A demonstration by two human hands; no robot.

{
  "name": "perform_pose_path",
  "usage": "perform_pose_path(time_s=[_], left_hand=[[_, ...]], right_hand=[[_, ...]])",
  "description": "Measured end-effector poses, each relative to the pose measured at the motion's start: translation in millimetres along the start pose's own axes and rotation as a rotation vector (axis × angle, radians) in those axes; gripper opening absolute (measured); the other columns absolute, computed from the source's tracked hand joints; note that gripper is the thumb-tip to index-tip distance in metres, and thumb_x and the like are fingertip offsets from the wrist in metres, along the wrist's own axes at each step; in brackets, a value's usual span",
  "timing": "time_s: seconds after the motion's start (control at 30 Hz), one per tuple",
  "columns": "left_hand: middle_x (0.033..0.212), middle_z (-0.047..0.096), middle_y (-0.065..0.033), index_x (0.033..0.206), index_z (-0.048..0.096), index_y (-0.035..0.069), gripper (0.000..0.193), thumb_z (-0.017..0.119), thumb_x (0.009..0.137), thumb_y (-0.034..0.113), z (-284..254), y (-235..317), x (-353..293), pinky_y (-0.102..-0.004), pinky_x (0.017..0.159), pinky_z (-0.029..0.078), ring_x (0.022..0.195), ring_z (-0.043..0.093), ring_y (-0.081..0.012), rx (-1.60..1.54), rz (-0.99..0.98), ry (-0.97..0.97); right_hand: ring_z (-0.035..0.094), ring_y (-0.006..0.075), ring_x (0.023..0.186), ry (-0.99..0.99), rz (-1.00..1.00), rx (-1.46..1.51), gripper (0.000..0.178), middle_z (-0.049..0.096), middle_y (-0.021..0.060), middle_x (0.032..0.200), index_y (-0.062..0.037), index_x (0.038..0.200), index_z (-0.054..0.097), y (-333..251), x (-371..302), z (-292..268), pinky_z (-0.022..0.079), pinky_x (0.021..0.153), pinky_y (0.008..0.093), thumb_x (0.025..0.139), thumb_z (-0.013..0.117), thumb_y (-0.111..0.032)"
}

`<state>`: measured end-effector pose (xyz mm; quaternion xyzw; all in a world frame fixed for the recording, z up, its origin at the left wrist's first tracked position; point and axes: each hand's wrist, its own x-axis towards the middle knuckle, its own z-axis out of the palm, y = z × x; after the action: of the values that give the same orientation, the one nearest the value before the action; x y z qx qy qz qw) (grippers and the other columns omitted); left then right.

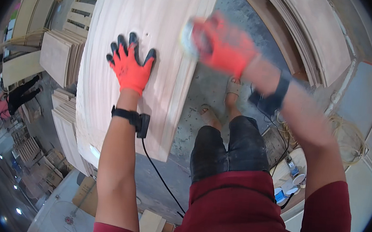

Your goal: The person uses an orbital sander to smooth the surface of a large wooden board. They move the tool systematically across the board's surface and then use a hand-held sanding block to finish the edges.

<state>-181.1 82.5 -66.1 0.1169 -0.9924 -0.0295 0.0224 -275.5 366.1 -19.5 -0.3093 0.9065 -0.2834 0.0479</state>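
Observation:
A long, pale wooden panel (164, 82) lies in front of me, its right edge running away from my body. Pressed flat on it, with fingers spread, is my left hand (132, 69) in an orange glove with black fingertips. My right hand (229, 49), gloved the same way and smeared by motion, is at the panel's right edge. Its fingers are closed round a pale, round disc-shaped thing (187, 38), too blurred to tell its kind. Whether the disc touches the panel edge I cannot tell. A small dark mark (147, 34) shows on the panel beyond my left fingers.
Stacked boards stand at the right (313, 30) and the left (59, 57). A slatted pallet (83, 7) is at the far left. Coiled cable (349, 140) and a small bottle (292, 165) are at my right. A person (6, 103) is far off at left.

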Motion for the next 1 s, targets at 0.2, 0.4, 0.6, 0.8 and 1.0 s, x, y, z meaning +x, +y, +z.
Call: perform_pose_path(time_s=[0.2, 0.4, 0.6, 0.8, 1.0], left_hand=[[0.164, 0.031, -0.0199, 0.146, 0.050, 0.013, 0.071, 0.072, 0.088, 0.046, -16, -50, -71, -0.0574, 0.124, 0.010, 0.153, 0.022, -0.0398, -0.032, 0.041, -0.194], [0.165, 0.028, -0.0194, 0.147, 0.050, 0.015, 0.071, 0.073, 0.087, 0.044, -15, -150, -192, -0.0596, 0.123, 0.010, 0.153, 0.022, -0.0413, 0.047, -0.141, -0.122], [0.168, 0.020, -0.0180, 0.157, 0.039, 0.019, 0.082, 0.070, 0.088, 0.050, -28, -143, -212, -0.0570, 0.124, 0.006, 0.156, 0.014, -0.0380, -0.005, -0.192, -0.100], [0.171, 0.012, -0.0142, 0.162, 0.028, 0.025, 0.089, 0.060, 0.089, 0.065, -33, -137, -210, -0.0553, 0.125, 0.000, 0.158, 0.008, -0.0369, -0.054, -0.268, -0.173], [0.171, 0.012, -0.0149, 0.162, 0.030, 0.023, 0.090, 0.061, 0.088, 0.066, -42, -131, -209, -0.0585, 0.124, -0.002, 0.158, 0.007, -0.0378, -0.054, -0.341, -0.247]], right_hand=[[0.067, 0.0398, 0.094, 0.120, 0.119, -0.149, 0.064, 0.055, 0.0174, 0.113, -0.0225, 0.138, 0.051, 13, 1, 7, 0.057, 0.081, 0.0482, 0.080, 0.077, -0.031], [0.067, 0.0318, 0.092, -0.277, -0.171, 0.020, 0.053, 0.058, 0.0159, 0.115, -0.0228, 0.132, 0.059, -162, -167, 80, 0.058, 0.075, 0.0437, 0.080, 0.072, -0.025], [0.067, 0.0298, 0.097, -0.524, -0.438, -0.031, 0.043, 0.057, 0.0133, 0.126, -0.0296, 0.134, 0.059, -231, -233, 118, 0.056, 0.074, 0.0428, 0.093, 0.055, -0.020], [0.069, 0.0409, 0.091, -0.196, 0.018, -0.203, 0.065, 0.054, 0.0227, 0.119, -0.0176, 0.141, 0.049, -179, -114, 65, 0.058, 0.079, 0.0467, 0.082, 0.075, -0.026], [0.070, 0.0367, 0.087, -0.578, -0.286, -0.227, 0.052, 0.058, 0.0213, 0.119, -0.0180, 0.134, 0.057, -246, -156, 95, 0.059, 0.072, 0.0483, 0.083, 0.068, -0.021]])
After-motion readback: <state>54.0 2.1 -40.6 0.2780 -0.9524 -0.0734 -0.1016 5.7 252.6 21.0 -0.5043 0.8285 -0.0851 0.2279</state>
